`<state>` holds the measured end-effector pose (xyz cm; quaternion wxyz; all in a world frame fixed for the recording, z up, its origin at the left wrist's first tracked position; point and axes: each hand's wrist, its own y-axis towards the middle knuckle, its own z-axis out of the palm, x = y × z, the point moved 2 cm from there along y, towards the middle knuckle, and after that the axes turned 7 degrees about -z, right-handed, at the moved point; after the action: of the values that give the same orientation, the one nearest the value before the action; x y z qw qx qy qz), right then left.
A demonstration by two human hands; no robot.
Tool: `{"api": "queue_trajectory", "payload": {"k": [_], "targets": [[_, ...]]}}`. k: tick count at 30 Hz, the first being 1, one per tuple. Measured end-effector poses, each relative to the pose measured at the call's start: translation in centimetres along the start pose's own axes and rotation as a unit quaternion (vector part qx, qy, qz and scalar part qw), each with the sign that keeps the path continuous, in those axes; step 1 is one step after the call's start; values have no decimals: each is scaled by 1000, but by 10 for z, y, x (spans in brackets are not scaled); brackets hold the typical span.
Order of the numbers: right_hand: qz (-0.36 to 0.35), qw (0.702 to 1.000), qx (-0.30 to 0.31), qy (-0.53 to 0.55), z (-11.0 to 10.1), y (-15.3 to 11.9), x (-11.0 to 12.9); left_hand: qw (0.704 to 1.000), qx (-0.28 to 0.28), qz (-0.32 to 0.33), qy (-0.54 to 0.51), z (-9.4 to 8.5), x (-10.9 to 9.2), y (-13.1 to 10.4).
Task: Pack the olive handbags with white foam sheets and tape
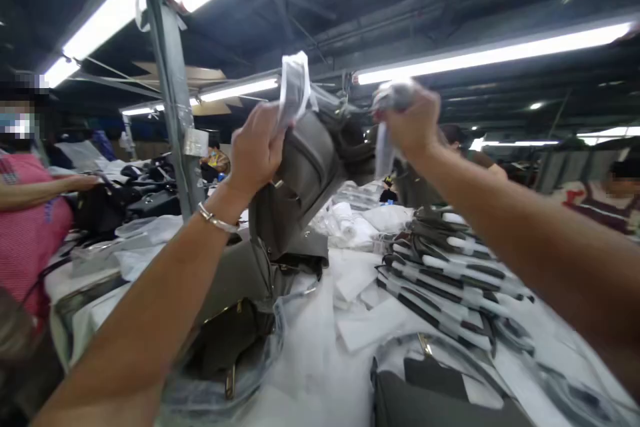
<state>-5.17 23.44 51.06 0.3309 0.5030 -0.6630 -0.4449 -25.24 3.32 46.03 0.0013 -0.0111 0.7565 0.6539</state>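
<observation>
A dark grey-olive handbag (313,153) hangs in the air between my hands, tilted and partly blurred. At its left edge my left hand (257,147) is closed, with a piece of clear white-edged plastic wrap (295,83) rising from the grip. My right hand (413,120), smeared by motion, is closed around plastic-wrapped material at the bag's upper right, seemingly its strap. What lies inside that fist is hidden. Below, another grey handbag (235,280) with gold zips stands on the white-covered table (300,373). One more grey bag (430,400) with a plastic-wrapped handle lies at the front right.
A stack of dark straps (445,280) wrapped in white lies on the table's right. White sheets (370,320) and plastic bundles (350,220) are farther back. A metal post (173,93) rises at left. One person in a pink top (35,213) handles black bags there.
</observation>
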Motion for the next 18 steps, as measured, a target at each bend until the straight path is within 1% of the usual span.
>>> {"api": "queue_trajectory", "payload": {"k": [1, 2, 4, 5, 6, 7, 8, 9, 10, 11, 12, 13, 14, 15, 16, 17, 18], "targets": [[8, 999, 33, 25, 28, -13, 14, 998, 55, -20, 40, 3, 20, -18], [7, 994, 91, 61, 58, -33, 28, 993, 93, -39, 65, 8, 39, -40], [4, 976, 191, 103, 115, -83, 51, 976, 177, -73, 104, 23, 74, -90], [7, 962, 245, 116, 139, -112, 60, 963, 223, -87, 120, 31, 87, -117], [10, 944, 303, 128, 159, -141, 66, 949, 264, -103, 137, 39, 99, -143], [12, 923, 360, 137, 175, -169, 71, 936, 292, -121, 157, 47, 108, -166], [10, 897, 414, 151, 187, -195, 74, 922, 321, -130, 172, 55, 114, -187], [8, 869, 465, 167, 194, -219, 76, 911, 346, -129, 180, 64, 118, -204], [4, 840, 509, 187, 196, -239, 77, 904, 366, -122, 185, 74, 120, -216], [2, 815, 542, 205, 194, -257, 76, 896, 386, -113, 187, 85, 119, -225], [2, 795, 565, 219, 186, -273, 75, 889, 405, -103, 185, 97, 116, -231], [3, 782, 577, 236, 174, -288, 73, 882, 425, -94, 181, 108, 111, -233], [7, 778, 576, 252, 157, -303, 70, 875, 443, -87, 175, 116, 104, -234], [10, 778, 569, 267, 136, -319, 66, 869, 458, -81, 168, 120, 96, -233], [22, 784, 540, 304, 112, -336, 61, 866, 467, -79, 162, 118, 90, -232], [40, 795, 511, 325, 86, -354, 54, 866, 468, -81, 160, 108, 84, -231], [65, 816, 481, 314, 61, -374, 44, 868, 460, -88, 164, 92, 82, -231]]}}
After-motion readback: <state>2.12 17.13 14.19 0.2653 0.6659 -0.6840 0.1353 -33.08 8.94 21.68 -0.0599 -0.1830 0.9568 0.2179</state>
